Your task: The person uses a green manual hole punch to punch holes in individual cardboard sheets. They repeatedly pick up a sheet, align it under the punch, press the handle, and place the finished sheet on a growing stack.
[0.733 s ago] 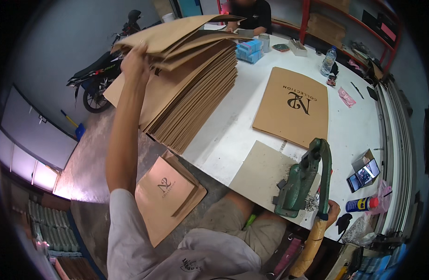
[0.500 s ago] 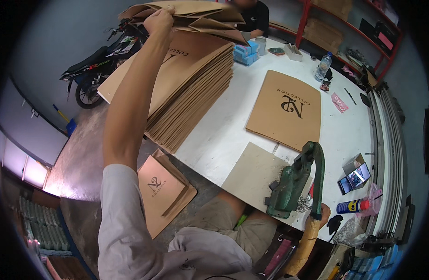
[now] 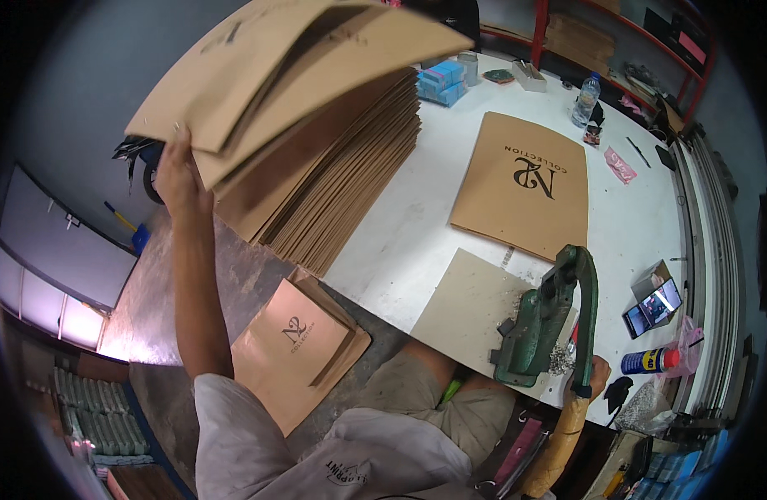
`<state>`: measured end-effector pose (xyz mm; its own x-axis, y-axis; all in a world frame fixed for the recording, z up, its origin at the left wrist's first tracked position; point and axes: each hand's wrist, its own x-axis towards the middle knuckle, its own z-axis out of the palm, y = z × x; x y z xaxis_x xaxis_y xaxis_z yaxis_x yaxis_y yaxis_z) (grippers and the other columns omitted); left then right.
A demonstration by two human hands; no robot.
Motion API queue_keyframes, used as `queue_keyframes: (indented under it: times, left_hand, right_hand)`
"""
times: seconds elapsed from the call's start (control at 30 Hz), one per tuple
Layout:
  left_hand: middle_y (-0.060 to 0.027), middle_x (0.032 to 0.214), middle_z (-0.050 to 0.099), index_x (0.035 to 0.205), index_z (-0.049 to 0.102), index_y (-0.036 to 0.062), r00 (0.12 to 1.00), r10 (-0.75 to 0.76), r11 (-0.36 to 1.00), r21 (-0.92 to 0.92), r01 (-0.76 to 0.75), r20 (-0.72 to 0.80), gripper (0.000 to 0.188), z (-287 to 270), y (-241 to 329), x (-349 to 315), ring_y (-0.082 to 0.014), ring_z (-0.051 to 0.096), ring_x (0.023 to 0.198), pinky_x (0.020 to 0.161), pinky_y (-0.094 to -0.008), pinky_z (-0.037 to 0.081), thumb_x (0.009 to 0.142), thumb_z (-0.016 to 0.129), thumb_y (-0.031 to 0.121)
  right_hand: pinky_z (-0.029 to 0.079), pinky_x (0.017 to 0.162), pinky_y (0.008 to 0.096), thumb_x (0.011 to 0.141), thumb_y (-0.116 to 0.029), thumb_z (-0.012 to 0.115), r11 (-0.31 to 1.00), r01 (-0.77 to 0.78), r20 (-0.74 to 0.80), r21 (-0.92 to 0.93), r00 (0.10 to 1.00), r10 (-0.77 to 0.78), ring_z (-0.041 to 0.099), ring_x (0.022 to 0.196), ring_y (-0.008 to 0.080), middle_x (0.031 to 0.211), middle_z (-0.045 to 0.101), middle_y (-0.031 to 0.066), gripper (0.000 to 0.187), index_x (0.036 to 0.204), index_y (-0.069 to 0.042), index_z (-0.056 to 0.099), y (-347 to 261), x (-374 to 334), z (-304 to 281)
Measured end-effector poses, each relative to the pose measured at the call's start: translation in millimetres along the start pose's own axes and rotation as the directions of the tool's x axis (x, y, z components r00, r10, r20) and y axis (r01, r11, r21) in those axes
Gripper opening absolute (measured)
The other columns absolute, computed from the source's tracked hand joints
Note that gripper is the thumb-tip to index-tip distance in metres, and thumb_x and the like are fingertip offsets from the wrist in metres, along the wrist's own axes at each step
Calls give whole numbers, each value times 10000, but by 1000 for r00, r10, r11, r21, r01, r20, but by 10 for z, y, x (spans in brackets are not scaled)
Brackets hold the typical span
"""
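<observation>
My left hand [image 3: 182, 177] is closed on the near edge of flat brown paper bags [image 3: 221, 71] with dark print. They are lifted and tilted over a tall stack of brown paper bags [image 3: 350, 183] at the table's left, and their panels fan apart. My right hand [image 3: 599, 375] is at the table's near edge, beside the tape-wrapped lever [image 3: 558, 446] of a green hand press [image 3: 529, 333]. The lever and press hide most of its fingers, so its grip cannot be told. Beyond the press lies a flat pile of printed brown bags [image 3: 525, 183].
A grey board [image 3: 450, 300] lies under the press, with small metal bits [image 3: 562, 360] beside it. To the right are a propped phone [image 3: 653, 308] and a blue spray can [image 3: 646, 361]. Blue boxes [image 3: 442, 82] and a water bottle [image 3: 586, 100] stand farther back. Smaller bags [image 3: 292, 333] lie low at left.
My left hand has come nearer and to the left, swinging the bags from beyond the stack to over its near left part. My right hand stays beside the press. The view has shifted slightly.
</observation>
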<state>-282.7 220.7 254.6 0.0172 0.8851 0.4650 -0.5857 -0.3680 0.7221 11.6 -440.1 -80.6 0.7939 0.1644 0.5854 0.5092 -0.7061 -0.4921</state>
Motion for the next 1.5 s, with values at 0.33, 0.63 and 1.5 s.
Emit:
queue_keyframes:
  times: [0.33, 0.63, 1.5]
  left_hand:
    - [-192, 1120, 745, 1168, 675, -119, 967, 43, 997, 68, -27, -249, 263, -459, -408, -208, -247, 756, 955, 822, -326, 634, 963, 730, 36]
    - [-194, 1059, 745, 1126, 678, -139, 931, 257, 957, 200, -209, -258, 237, -466, -338, -511, -218, 747, 894, 789, -300, 632, 987, 707, 51]
    - [-113, 1109, 719, 1144, 670, -65, 972, 234, 966, -101, -236, -37, 224, 85, 563, 506, -200, 705, 1002, 872, -289, 578, 948, 745, 12]
  right_hand:
    - [474, 866, 442, 943, -118, 726, 999, 38, 3, -27, 999, -38, 598, 934, 332, 947, 675, 148, 139, 938, 13, 680, -181, 63, -52]
    - [474, 878, 443, 964, -132, 712, 999, 6, 11, -36, 1000, -6, 587, 951, 328, 949, 671, 151, 153, 945, 16, 675, -287, 64, -79]
    - [469, 884, 456, 839, -112, 721, 989, -148, 49, 7, 988, 148, 589, 974, 370, 971, 647, 153, 209, 999, 0, 647, -296, 26, -72]
